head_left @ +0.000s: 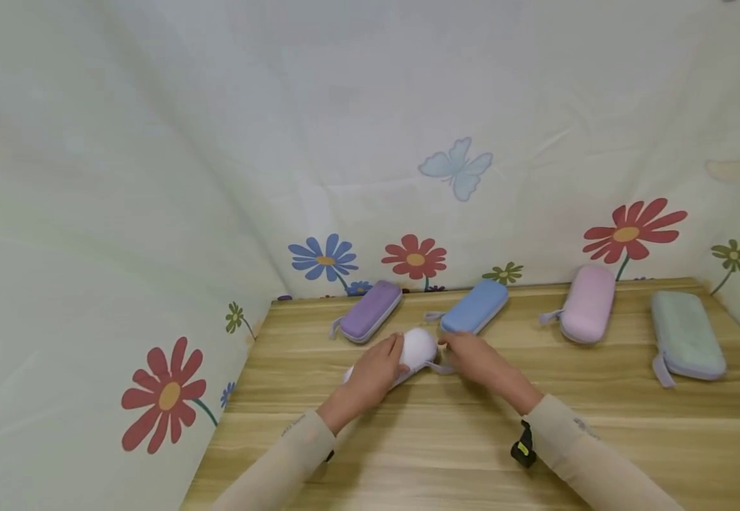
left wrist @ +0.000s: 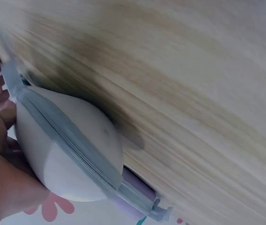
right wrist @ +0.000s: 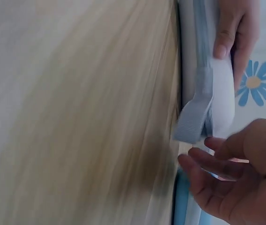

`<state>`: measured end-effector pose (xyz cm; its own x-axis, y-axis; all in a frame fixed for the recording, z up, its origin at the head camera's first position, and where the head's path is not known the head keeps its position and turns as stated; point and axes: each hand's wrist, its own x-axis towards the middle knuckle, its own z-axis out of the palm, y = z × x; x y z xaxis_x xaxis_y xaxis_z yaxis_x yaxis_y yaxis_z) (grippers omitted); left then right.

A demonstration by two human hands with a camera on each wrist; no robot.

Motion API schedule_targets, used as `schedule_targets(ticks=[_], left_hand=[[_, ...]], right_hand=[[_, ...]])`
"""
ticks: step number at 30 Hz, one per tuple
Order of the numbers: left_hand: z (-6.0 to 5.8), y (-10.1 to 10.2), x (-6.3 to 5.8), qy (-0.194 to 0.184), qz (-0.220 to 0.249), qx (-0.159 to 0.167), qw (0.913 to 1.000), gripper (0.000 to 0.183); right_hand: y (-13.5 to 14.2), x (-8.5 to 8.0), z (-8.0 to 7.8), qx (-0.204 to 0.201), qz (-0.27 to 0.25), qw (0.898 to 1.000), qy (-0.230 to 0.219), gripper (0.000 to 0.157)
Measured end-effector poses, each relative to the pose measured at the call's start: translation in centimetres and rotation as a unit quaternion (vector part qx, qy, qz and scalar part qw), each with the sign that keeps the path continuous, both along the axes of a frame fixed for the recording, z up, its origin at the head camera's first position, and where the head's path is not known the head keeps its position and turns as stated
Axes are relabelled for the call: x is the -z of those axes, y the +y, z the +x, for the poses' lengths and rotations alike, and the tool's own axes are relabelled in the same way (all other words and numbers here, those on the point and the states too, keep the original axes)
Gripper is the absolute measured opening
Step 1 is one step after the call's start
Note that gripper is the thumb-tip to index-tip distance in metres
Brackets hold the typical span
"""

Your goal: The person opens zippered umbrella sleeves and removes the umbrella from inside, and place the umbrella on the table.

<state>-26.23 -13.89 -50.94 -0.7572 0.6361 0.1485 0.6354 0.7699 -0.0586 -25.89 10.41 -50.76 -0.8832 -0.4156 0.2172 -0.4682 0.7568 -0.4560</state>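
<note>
A white zip case (head_left: 419,345) with a grey zip band lies slantwise on the table between my hands. My left hand (head_left: 374,369) grips it across the body, thumb on the near side. In the right wrist view, a grey fabric loop (right wrist: 194,123) sticks out from the case's right end. My right hand (head_left: 477,358) is at that end, its fingers (right wrist: 201,180) loosely bent just below the loop, with nothing visible between them. The left wrist view shows the zip (left wrist: 72,140) running closed along the case.
Behind my left hand lies a purple case (head_left: 370,312), and a blue case (head_left: 475,305) lies just beyond my right hand. Farther right are a pink case (head_left: 589,304) and a green case (head_left: 689,333). A flowered curtain (head_left: 357,142) borders the wooden table (head_left: 446,454).
</note>
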Motion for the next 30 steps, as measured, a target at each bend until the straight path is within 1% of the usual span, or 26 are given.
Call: schedule_targets(ticks=[2,4,7,9,11,13,16,18,21,24,27,30], left_hand=[[-0.2,-0.1,0.0,0.014,-0.011,0.026,0.9995,0.069],[-0.3,-0.2,0.0,0.018,-0.024,0.036,0.9989,0.070],[-0.4,-0.4,-0.1,0.008,-0.027,0.030,0.9991,0.069],[-0.5,-0.5,-0.2,-0.003,-0.020,0.023,0.9995,0.067],[-0.5,-0.6,-0.2,-0.017,-0.009,0.016,0.9997,0.066],[-0.6,-0.6,-0.2,-0.027,-0.001,0.011,0.9996,0.065],[-0.8,-0.6,-0.1,-0.033,0.004,0.009,0.9994,0.065],[-1.0,-0.6,-0.1,-0.035,0.006,0.004,0.9994,0.065],[-1.2,-0.6,0.0,-0.037,0.010,-0.007,0.9992,0.064],[-1.3,-0.7,-0.1,-0.052,0.017,-0.013,0.9984,0.064],[-1.5,-0.8,-0.2,-0.065,0.030,-0.013,0.9973,0.064],[-1.9,-1.0,-0.2,-0.066,0.034,-0.018,0.9971,0.063]], right_hand=[[-0.4,-0.1,0.0,0.009,-0.018,1.000,-0.018,0.021],[-0.9,-0.2,0.2,0.029,-0.040,0.997,-0.056,0.019],[-1.5,-0.3,0.5,0.073,-0.058,0.988,-0.120,0.017],[-1.8,-0.4,0.7,0.084,-0.047,0.986,-0.140,0.014],[-2.1,-0.5,0.9,0.087,-0.028,0.986,-0.139,0.012],[-2.3,-0.6,1.1,0.090,-0.009,0.986,-0.137,0.015],[-2.7,-0.6,1.3,0.095,0.004,0.986,-0.135,0.020],[-2.9,-0.5,1.4,0.094,0.008,0.986,-0.136,0.019],[-3.2,-0.3,1.5,0.088,0.004,0.988,-0.124,0.017],[-3.5,-0.1,1.6,0.089,0.000,0.989,-0.116,0.022],[-3.6,0.0,1.5,0.098,-0.009,0.989,-0.111,0.026],[-3.6,-0.2,1.2,0.107,-0.018,0.989,-0.100,0.024]])
